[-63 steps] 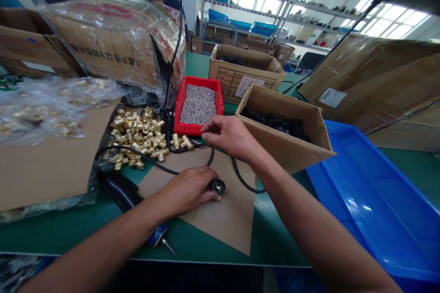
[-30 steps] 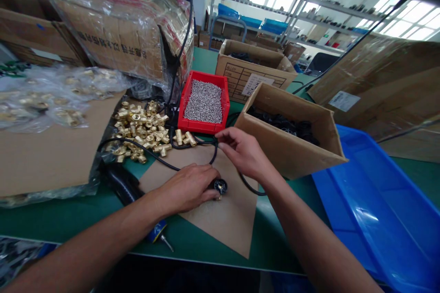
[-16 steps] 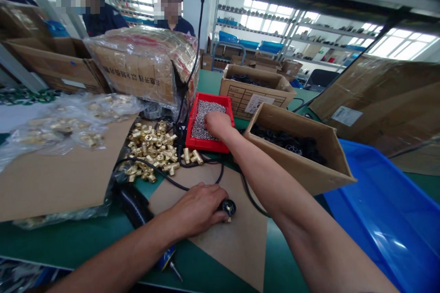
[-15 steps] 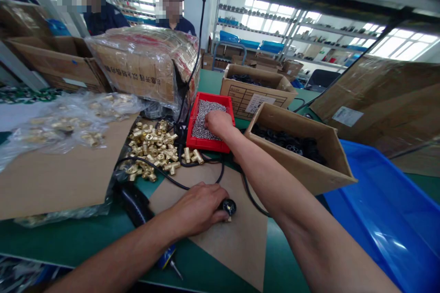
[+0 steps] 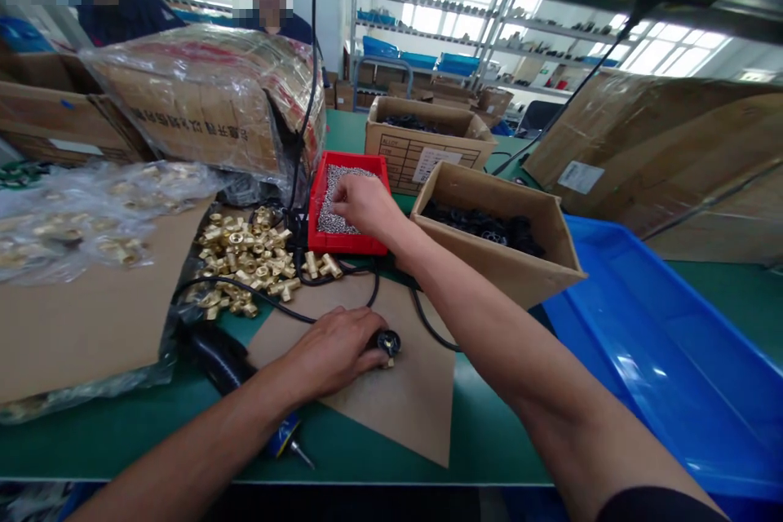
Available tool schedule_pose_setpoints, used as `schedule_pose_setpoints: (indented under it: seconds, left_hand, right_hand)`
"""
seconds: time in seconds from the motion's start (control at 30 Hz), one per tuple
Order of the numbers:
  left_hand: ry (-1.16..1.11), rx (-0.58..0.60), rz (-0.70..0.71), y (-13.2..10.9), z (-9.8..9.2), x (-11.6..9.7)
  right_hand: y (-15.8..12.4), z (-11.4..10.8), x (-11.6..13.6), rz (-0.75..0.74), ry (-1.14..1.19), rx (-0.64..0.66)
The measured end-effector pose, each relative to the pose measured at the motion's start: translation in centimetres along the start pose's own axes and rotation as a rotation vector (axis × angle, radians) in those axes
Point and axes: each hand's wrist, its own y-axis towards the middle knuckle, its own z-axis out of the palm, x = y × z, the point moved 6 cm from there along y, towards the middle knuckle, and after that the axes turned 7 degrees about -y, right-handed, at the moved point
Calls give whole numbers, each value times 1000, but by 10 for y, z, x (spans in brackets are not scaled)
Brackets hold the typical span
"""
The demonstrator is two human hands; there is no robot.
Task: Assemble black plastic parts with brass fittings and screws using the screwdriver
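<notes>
A: Right hand [image 5: 362,204] is over the red bin [image 5: 322,241] of small silver screws [image 5: 335,197], fingers curled down into the pile. Whether they pinch one, I cannot tell.

B: And the left hand [image 5: 333,351]?

A: Flat on the brown cardboard sheet [image 5: 391,404] on the worktop [image 5: 489,440], fingers wrapped round a small black-capped fitting [image 5: 388,342]. Brass fittings [image 5: 245,257] lie heaped just left of the bin, a black cable [image 5: 287,311] looping between.
</notes>
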Motion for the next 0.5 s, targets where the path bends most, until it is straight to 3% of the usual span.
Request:
schedule_pose_setpoints:
  seconds: [0.1,0.27,0.37,0.5]
  left_hand:
    - [6,-10,-7,0,1,0]
    - [11,-22,-31,-1,2,3]
    - [23,-23,-34,-1,2,5]
    - [29,-16,-17,-1,0,3]
  right_hand:
    - [-40,-4,-3,74,302,88]
    - [-120,9,-18,255,735,324]
    - [-158,17,-25,326,833,343]
    - [-186,25,-32,396,845,305]
